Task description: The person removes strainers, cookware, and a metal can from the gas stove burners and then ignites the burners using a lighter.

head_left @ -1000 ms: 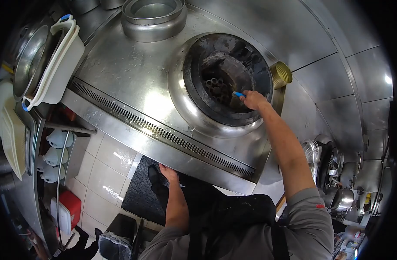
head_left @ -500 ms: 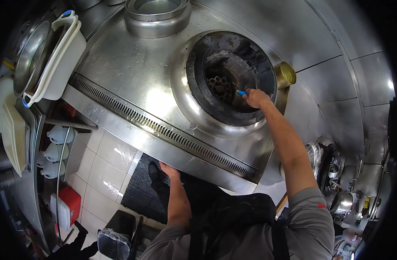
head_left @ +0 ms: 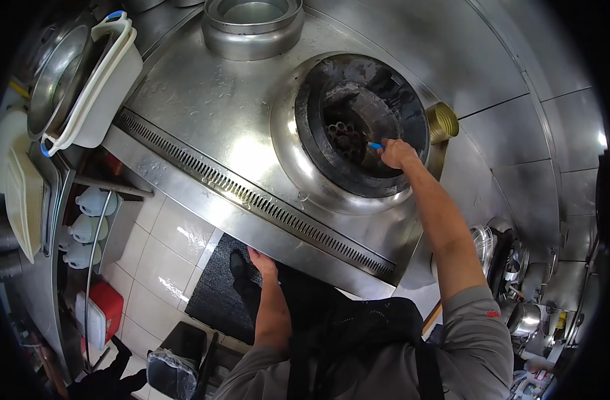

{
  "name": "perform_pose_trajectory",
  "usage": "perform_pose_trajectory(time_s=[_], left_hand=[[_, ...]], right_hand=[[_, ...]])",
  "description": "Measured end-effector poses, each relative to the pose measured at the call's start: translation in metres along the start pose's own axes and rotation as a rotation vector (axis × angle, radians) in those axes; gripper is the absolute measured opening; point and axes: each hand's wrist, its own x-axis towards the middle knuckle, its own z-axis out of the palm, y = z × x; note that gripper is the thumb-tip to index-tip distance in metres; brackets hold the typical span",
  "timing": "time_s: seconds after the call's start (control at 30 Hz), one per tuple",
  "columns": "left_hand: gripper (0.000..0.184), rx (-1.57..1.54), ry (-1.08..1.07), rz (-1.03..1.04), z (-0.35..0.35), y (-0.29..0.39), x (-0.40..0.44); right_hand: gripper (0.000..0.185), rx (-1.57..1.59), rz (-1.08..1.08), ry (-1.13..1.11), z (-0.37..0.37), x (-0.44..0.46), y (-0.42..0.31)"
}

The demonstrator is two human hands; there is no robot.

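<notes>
My right hand [head_left: 399, 155] is closed around a small blue lighter [head_left: 375, 146], whose end points into the wok burner [head_left: 307, 130]. The hand is inside the burner's dark ring, on its right side. Within the bowl sits a round cluster of burner nozzles [head_left: 345, 139]; no flame shows there. My left hand [head_left: 261, 260] is at the underside of the counter's front edge, its fingers partly hidden below it. What those fingers touch, if anything, I cannot make out.
A gold-coloured can [head_left: 443, 123] stands right of the burner. Another burner ring [head_left: 253, 30] is at the back. White tubs [head_left: 108, 100] lean at left. Along the steel counter's front runs a slotted drain [head_left: 251, 199]. A bin [head_left: 177, 367] and another person's legs [head_left: 111, 377] are at lower left.
The view has shifted slightly, so the counter and burner appear a little lower and further right. Both hands keep nearly the same places, the right one still holding the lighter.
</notes>
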Motion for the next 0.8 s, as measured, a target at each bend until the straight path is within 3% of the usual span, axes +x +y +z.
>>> perform_pose_trajectory(time_s=[0.17, 0.47, 0.57, 0.6, 0.67, 0.7, 0.73, 0.8], left_hand=[[0.038, 0.082, 0.046, 0.064, -0.010, -0.004, 0.008], [0.037, 0.072, -0.006, -0.026, -0.021, -0.001, 0.009], [0.034, 0.080, -0.040, -0.058, -0.025, -0.004, 0.013], [0.031, 0.080, 0.012, -0.023, -0.027, -0.014, 0.015], [0.032, 0.183, 0.051, 0.064, -0.027, -0.013, 0.007], [0.035, 0.323, 0.049, -0.051, -0.025, 0.007, -0.009], [0.039, 0.227, 0.033, -0.078, -0.029, -0.005, -0.008], [0.042, 0.339, 0.090, 0.023, -0.027, -0.002, -0.011]], right_hand=[[0.042, -0.018, 0.013, -0.003, -0.002, 0.000, -0.005], [0.041, -0.003, -0.029, 0.007, 0.004, 0.005, 0.003], [0.039, 0.016, -0.207, 0.113, 0.027, 0.029, 0.027], [0.038, 0.024, -0.191, 0.092, 0.026, 0.027, 0.029], [0.043, 0.002, -0.373, 0.221, 0.048, 0.043, 0.055], [0.047, 0.000, -0.385, 0.127, 0.040, 0.032, 0.050], [0.045, -0.008, -0.396, 0.083, 0.034, 0.026, 0.046], [0.045, 0.009, -0.373, 0.086, 0.030, 0.029, 0.043]])
